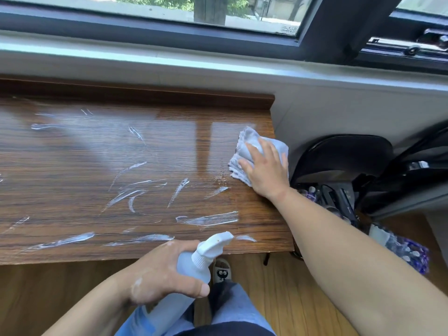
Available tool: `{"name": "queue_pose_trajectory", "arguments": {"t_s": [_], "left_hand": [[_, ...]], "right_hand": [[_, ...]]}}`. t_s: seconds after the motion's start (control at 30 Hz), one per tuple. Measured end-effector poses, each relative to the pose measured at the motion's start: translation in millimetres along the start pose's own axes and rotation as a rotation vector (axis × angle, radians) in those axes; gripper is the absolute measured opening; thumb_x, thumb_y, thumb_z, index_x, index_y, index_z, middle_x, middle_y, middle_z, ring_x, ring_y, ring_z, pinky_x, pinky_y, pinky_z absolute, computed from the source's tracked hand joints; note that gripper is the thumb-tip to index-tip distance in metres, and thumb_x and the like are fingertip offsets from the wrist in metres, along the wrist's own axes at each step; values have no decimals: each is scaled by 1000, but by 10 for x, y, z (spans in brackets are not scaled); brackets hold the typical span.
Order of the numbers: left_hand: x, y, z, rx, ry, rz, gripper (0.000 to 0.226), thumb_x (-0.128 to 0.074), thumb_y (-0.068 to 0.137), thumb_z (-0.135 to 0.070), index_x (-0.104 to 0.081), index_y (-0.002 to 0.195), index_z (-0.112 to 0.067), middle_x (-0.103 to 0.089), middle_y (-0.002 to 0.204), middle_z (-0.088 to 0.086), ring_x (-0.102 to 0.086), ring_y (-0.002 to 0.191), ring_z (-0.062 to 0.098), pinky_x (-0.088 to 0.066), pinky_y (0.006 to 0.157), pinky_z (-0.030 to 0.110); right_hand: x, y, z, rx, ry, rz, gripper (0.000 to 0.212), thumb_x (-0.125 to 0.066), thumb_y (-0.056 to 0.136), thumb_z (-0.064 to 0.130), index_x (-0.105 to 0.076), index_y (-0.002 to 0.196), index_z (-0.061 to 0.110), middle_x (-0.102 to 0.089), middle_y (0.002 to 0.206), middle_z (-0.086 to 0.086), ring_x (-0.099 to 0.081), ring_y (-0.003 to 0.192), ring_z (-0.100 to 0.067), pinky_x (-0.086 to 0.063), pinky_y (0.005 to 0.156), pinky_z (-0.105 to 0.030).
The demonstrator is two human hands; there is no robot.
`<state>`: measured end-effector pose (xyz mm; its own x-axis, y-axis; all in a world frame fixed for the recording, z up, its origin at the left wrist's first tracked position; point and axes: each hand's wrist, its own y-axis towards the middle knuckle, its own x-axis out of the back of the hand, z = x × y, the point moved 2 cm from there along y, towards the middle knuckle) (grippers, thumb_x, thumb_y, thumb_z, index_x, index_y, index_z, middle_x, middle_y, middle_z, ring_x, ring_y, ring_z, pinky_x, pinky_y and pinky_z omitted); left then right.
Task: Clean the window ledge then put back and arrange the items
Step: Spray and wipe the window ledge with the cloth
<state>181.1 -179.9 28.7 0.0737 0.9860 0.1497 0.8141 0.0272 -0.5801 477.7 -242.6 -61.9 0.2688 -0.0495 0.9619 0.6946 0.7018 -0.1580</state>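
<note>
step: wiping, nothing goes back yet | right hand [265, 172] flat, fingers straight, pressing the cloth [254, 144] at the ledge [72, 166] far-right edge | left hand [164, 270] wrapped round the spray bottle [194, 265] by the near edge | white smears [208, 219] everywhere | next: probably drag the cloth left, firm pressure

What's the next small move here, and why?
Probably drag the crumpled pale blue-grey cloth under the right hand leftward across the brown wood-grain ledge: white smears streak it there, and the left hand only grips a translucent spray bottle.
</note>
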Motion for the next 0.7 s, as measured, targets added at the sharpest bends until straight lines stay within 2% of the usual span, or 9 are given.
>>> {"name": "queue_pose_trajectory", "arguments": {"t_s": [0.13, 0.2, 0.3, 0.37, 0.53, 0.7], "left_hand": [[16, 5, -12, -15, -22, 42, 55, -77, 56, -53, -70, 104, -29, -69, 91, -5, -56, 81, 3, -45, 79, 30], [50, -9, -7, -14, -43, 38, 54, -78, 54, -54, -69, 104, -35, -69, 90, -10, -58, 80, 1, -44, 76, 23], [126, -41, 21, -28, -77, 22, 58, -78, 55, -55, -66, 111, -51, -72, 103, -18, -63, 92, -1, -45, 82, 14], [175, -73, 53, -39, -58, -20, 64, -78, 57, -54, -63, 120, -54, -70, 113, -19, -63, 102, 3, -45, 91, 20], [271, -159, 172, -24, -22, -191, 70, -77, 58, -61, -58, 124, -53, -69, 118, -16, -62, 105, 7, -46, 98, 35], [245, -199, 256, -30, -67, -288, 69, -76, 54, -67, -56, 120, -63, -66, 124, -23, -59, 116, 4, -43, 103, 27]], "right_hand": [[-90, -683, -156, 75, -1, -10, 57, -30, 95, 65, -42, 144, 38, -21, 161, 4, -16, 150, -19, -16, 119, -57], [-159, -1048, -210, 92, -5, -29, 58, -29, 95, 65, -43, 144, 37, -22, 161, 5, -19, 150, -19, -20, 118, -57], [-258, -1422, -194, 79, -50, -44, 55, -30, 97, 62, -42, 145, 37, -22, 162, 5, -21, 150, -20, -21, 117, -59], [-291, -1460, -108, 35, -67, -44, 56, -28, 97, 61, -41, 146, 37, -24, 161, 3, -22, 150, -23, -19, 116, -62], [-248, -727, 199, -6, -68, -90, 55, -33, 98, 59, -43, 146, 36, -29, 159, -3, -26, 147, -25, -16, 115, -64], [-21, 138, 312, -62, -15, 23, 54, -33, 101, 60, -33, 151, 40, -15, 165, 2, -7, 152, -18, -1, 119, -58]]}}
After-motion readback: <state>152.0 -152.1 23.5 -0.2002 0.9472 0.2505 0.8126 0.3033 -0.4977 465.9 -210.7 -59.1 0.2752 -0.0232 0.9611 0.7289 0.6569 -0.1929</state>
